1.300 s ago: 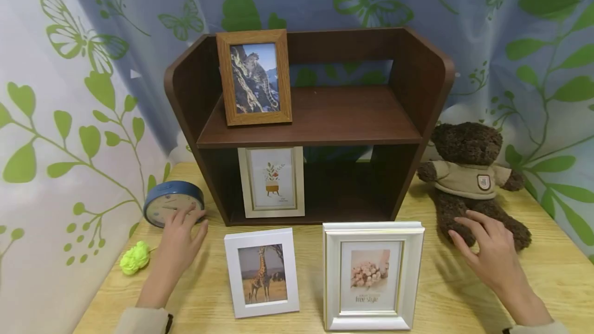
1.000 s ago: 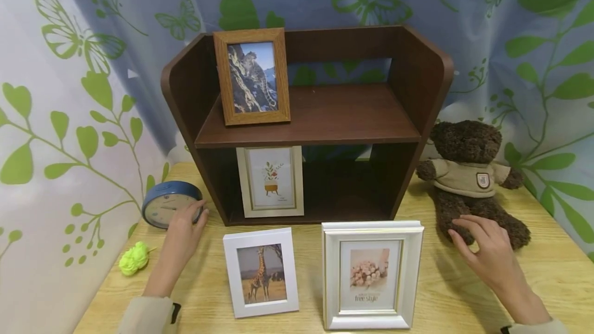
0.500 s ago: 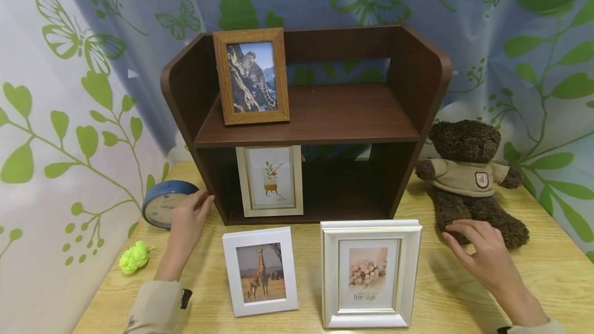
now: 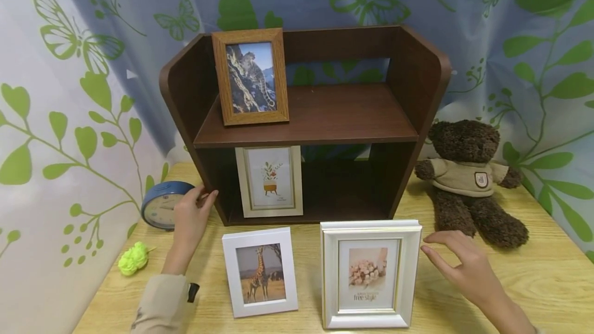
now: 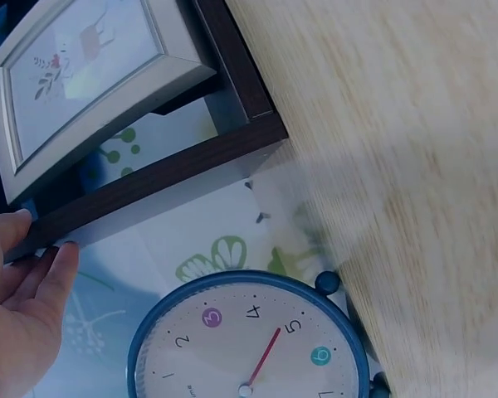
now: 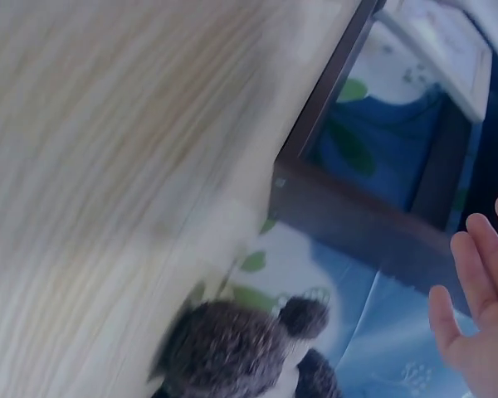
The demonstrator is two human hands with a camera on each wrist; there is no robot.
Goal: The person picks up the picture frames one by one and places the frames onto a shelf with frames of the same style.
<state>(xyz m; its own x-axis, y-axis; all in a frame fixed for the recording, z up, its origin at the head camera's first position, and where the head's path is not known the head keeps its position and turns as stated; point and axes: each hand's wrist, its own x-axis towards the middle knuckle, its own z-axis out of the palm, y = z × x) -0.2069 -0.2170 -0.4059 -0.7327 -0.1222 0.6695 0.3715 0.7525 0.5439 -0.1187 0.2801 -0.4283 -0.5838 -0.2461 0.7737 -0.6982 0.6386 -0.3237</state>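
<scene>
My left hand (image 4: 191, 215) pinches the front edge of the left side panel of a dark brown two-tier shelf (image 4: 352, 112). In the left wrist view, the thumb and fingers lie on opposite sides of that panel (image 5: 149, 182). A blue round clock (image 4: 160, 210) stands just left of this hand. My right hand (image 4: 464, 267) is held with fingers spread, its fingertips beside the right edge of a white photo frame (image 4: 327, 282) with a flower picture. I cannot tell whether they touch. The right wrist view shows the right hand (image 6: 485, 332) with nothing in its fingers.
A wooden frame (image 4: 221, 81) with a leopard picture stands on the upper tier, a cream frame (image 4: 299, 184) on the lower. A giraffe frame (image 4: 232, 282) stands in front. A brown teddy bear (image 4: 466, 169) sits right, a yellow-green pompom (image 4: 133, 258) lies left.
My left hand has moved right, from in front of the clock to the shelf's left panel, and now pinches it. My right hand has moved left from the teddy bear toward the white flower frame.
</scene>
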